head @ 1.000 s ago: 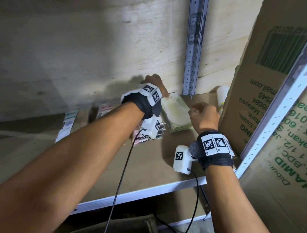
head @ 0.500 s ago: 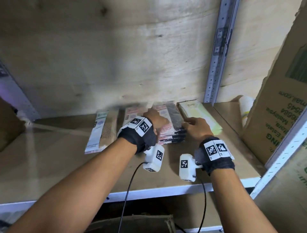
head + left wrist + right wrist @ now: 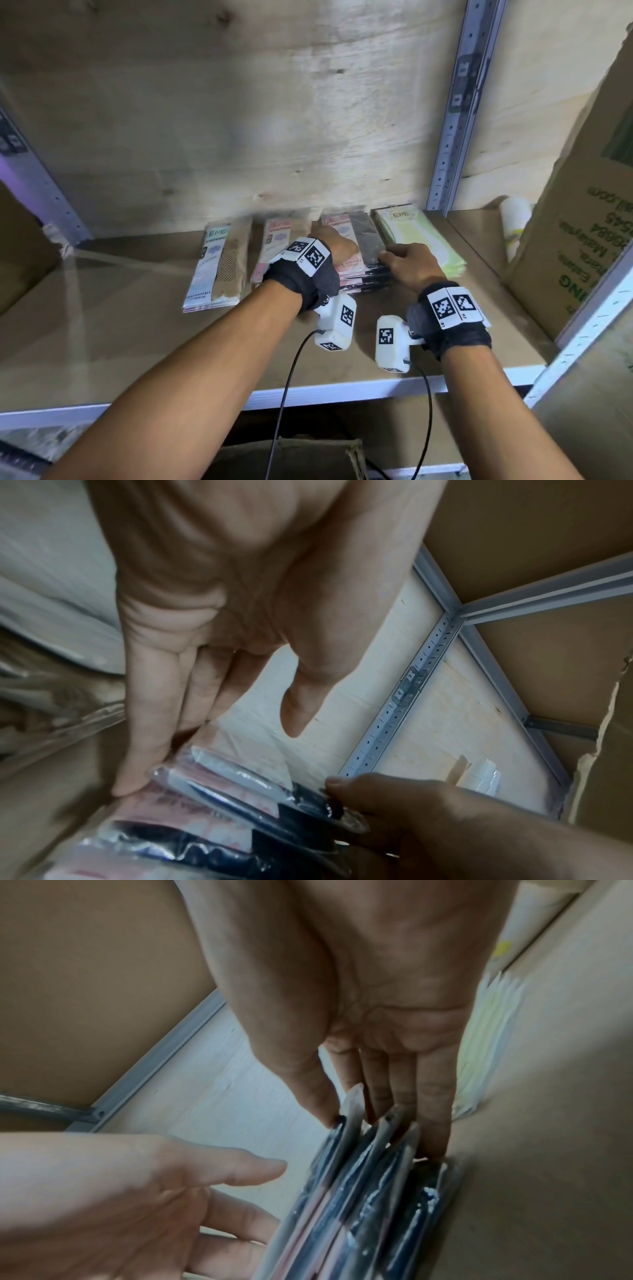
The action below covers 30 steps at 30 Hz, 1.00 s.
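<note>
**Dark packet stack (image 3: 368, 236) held between 2 hands, squaring-up looks nearly done**

You have the dark packet stack lying on the shelf board (image 3: 137, 325), 3rd from the left in a row of 4 piles, close to the back panel (image 3: 239, 120).

Your left hand (image 3: 337, 246) is flat: its straight fingers (image 3: 143, 723) press the stack's 9 o'clock side and the thumb is lifted clear. Your right hand (image 3: 407, 263) pinches the 3 o'clock side, with the thumb on the top packet and the fingers (image 3: 435, 1110) down the edge.

The row looks almost laid out. The beige pile (image 3: 219, 263) and pink pile (image 3: 274, 246) lie flat at 9 o'clock, and the green pile (image 3: 421, 240) lies at 3 o'clock. What seems left is the stack itself. Its near ends at 6 o'clock sit stepped and fanned, not flush, so I judge you need to even them up and then let go.

Room is tight on 3 sides:
- **12 o'clock:** the back panel is near.
- **3 o'clock:** the green pile sits just beside your right fingers.
- **9 o'clock:** the pink pile lies just beside your left hand.

Open board runs from 6 o'clock to the front rail (image 3: 342, 390), and also past the beige pile. The upright post (image 3: 455, 120), white roll (image 3: 513, 226) and cardboard box (image 3: 582, 222) stand beyond the green pile at 2 to 3 o'clock.
</note>
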Each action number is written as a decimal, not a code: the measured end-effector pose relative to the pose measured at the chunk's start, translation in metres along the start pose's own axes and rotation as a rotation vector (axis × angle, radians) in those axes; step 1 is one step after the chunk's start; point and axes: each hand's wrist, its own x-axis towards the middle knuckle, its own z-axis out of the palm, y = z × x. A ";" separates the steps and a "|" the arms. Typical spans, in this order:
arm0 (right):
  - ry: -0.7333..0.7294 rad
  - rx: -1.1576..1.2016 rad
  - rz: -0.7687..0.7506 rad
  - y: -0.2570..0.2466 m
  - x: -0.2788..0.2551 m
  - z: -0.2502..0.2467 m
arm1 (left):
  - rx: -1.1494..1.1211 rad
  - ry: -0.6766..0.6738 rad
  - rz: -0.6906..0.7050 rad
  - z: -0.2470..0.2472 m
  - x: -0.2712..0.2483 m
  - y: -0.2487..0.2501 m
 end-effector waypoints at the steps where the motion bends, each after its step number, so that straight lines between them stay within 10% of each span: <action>1: 0.000 -0.006 -0.002 0.000 0.000 0.000 | -0.018 -0.006 -0.010 0.000 0.000 -0.001; 12: -0.006 0.045 -0.003 0.001 0.000 -0.003 | -0.034 0.014 0.031 -0.024 -0.002 -0.003; 20: 0.277 0.197 -0.220 -0.034 -0.023 -0.013 | -0.321 0.195 0.010 -0.112 -0.018 -0.039; 30: -0.153 0.002 -0.353 -0.090 -0.061 0.067 | -0.234 0.159 -0.078 -0.090 -0.019 -0.099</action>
